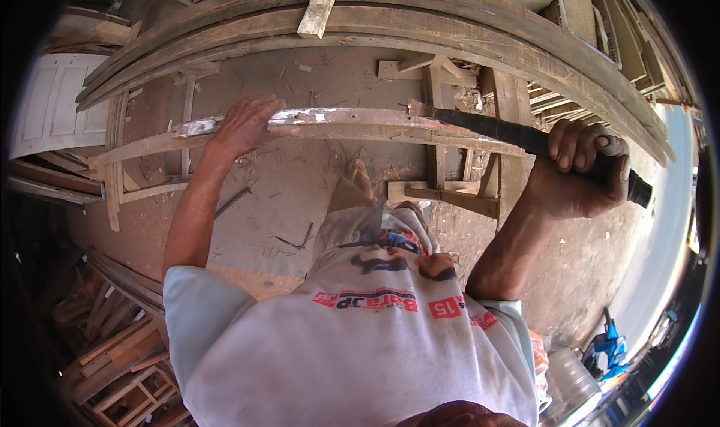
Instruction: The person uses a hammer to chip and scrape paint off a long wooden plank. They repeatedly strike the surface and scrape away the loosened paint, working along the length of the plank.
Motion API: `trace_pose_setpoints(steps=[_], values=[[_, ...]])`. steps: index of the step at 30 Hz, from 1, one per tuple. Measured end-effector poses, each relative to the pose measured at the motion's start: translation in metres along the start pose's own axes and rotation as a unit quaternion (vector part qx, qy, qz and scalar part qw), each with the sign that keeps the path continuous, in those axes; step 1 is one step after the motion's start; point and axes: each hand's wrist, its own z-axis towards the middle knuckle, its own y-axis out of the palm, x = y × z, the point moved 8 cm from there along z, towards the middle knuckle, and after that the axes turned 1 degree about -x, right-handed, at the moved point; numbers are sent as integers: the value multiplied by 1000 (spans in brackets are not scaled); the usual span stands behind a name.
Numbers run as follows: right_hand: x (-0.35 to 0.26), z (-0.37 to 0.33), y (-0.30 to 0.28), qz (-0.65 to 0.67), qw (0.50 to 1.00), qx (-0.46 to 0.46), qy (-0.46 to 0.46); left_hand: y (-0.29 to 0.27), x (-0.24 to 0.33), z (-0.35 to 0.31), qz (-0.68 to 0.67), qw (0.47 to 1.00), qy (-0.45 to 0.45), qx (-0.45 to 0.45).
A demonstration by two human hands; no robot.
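Your left hand clamps its fingers on the rail held across your front; your right hand grips the tool, its tip at the rail. Work with short, controlled strokes.

A woodworking yard: stacked timber planks, wooden frames, dirt floor.

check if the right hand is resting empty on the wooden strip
No, the right hand is closed around the black handle of a tool, while the left hand holds the wooden strip.
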Motion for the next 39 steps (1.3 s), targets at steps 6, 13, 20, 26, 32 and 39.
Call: trace_pose_setpoints(steps=[6, 13, 20, 26, 32, 39], values=[[26, -8, -7, -50, 998, 24, 37, 89, -17, 4, -56, 993, -62, -85], [35, -10, 0, -64, 996, 1, 55, 24, 20, 4, -172, 981, -20, 91], [46, -9, 28, -30, 998, -34, 49, 22, 136, 45, -260, 932, 153, 200], [46, -8, 31, -58, 997, -45, 39, 29, 133, 60, -284, 943, 159, 72], [51, -12, 31, -167, 982, -73, 41, -10, 73, 68, -253, 950, 91, 158], [22, -7, 19, -270, 963, 16, -12, 6, -49, 25, -247, 960, -134, -7]])
